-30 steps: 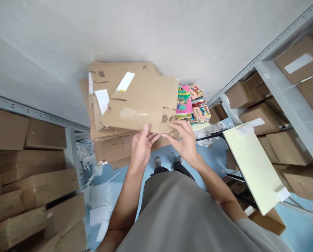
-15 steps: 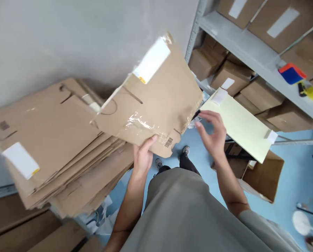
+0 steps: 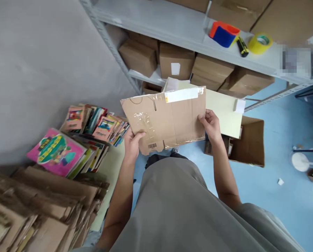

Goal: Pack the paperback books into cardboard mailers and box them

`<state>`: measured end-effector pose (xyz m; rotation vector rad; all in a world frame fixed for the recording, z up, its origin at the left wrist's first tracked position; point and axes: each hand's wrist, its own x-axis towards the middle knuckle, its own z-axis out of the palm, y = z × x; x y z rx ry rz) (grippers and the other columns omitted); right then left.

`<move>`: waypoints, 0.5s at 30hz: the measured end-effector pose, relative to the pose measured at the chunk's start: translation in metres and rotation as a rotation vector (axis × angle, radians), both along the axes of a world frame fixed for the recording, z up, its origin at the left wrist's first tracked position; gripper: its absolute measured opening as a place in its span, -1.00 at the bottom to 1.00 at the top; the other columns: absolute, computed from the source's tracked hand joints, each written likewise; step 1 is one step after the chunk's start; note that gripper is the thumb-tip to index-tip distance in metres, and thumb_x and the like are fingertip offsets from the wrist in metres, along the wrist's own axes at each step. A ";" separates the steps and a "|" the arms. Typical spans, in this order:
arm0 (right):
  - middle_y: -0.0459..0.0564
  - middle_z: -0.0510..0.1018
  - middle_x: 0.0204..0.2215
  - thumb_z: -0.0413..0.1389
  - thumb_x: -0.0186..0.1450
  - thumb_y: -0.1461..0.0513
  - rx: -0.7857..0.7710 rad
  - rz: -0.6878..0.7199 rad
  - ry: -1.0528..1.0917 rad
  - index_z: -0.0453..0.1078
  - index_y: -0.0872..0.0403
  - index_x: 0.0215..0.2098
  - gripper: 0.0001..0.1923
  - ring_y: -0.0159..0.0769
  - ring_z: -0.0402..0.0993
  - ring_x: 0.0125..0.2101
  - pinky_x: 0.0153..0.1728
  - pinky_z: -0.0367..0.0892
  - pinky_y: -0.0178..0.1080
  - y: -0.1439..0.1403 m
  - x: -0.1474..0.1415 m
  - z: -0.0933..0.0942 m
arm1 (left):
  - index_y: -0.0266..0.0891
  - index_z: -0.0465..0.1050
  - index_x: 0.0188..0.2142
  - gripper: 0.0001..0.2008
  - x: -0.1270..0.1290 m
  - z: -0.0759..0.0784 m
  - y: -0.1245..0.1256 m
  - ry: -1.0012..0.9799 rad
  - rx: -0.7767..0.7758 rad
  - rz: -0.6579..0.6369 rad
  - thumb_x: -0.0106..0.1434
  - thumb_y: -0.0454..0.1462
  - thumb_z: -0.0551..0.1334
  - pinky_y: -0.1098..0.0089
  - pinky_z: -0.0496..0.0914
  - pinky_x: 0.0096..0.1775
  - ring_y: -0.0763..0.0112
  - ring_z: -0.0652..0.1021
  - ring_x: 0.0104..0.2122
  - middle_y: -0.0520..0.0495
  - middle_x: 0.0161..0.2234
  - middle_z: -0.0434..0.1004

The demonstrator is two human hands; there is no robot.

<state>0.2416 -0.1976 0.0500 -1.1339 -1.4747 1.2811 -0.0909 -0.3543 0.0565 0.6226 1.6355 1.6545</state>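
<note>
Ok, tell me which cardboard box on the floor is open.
The open box on the blue floor, just beyond the right hand, partly under the pale yellow board. The boxes on the shelves look closed.

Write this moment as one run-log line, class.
left hand: grips flattened carton | right hand: grips its other edge | carton: held up, over pale board

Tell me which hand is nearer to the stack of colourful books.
Left. The left hand grips the flattened cardboard box at its left edge, just right of the books. The right hand holds the box's opposite edge, farther from them.
</note>
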 end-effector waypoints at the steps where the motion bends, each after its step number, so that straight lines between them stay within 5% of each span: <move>1: 0.05 0.79 -0.06 0.41 0.43 -0.25 -0.012 -0.023 0.005 0.49 -0.07 0.12 -0.42 -0.07 0.73 -0.04 0.11 0.61 0.00 0.006 0.017 -0.002 | -0.14 0.57 -0.23 -0.68 0.007 -0.011 0.022 0.030 0.004 -0.020 0.00 -0.16 0.48 0.37 0.52 -0.16 0.30 0.63 -0.27 0.02 -0.28 0.70; 7: 0.06 0.75 -0.07 0.33 0.46 -0.14 -0.014 -0.218 -0.153 0.49 -0.07 -0.03 -0.62 -0.02 0.68 0.06 0.23 0.54 0.03 0.039 0.083 -0.043 | -0.10 0.52 -0.11 -0.74 0.046 -0.080 0.137 0.145 -0.080 -0.250 0.22 -0.15 0.42 0.17 0.58 0.23 0.11 0.72 0.10 -0.14 -0.02 0.77; 15: 0.16 0.72 -0.12 0.24 0.31 -0.12 -0.197 -0.411 -0.274 0.38 -0.07 -0.17 -0.65 0.09 0.64 0.01 0.20 0.57 0.18 0.090 0.100 -0.114 | -0.09 0.50 -0.04 -0.77 0.063 -0.146 0.263 0.205 -0.200 -0.606 0.34 -0.16 0.35 -0.04 0.46 0.42 -0.08 0.63 0.31 -0.22 0.08 0.74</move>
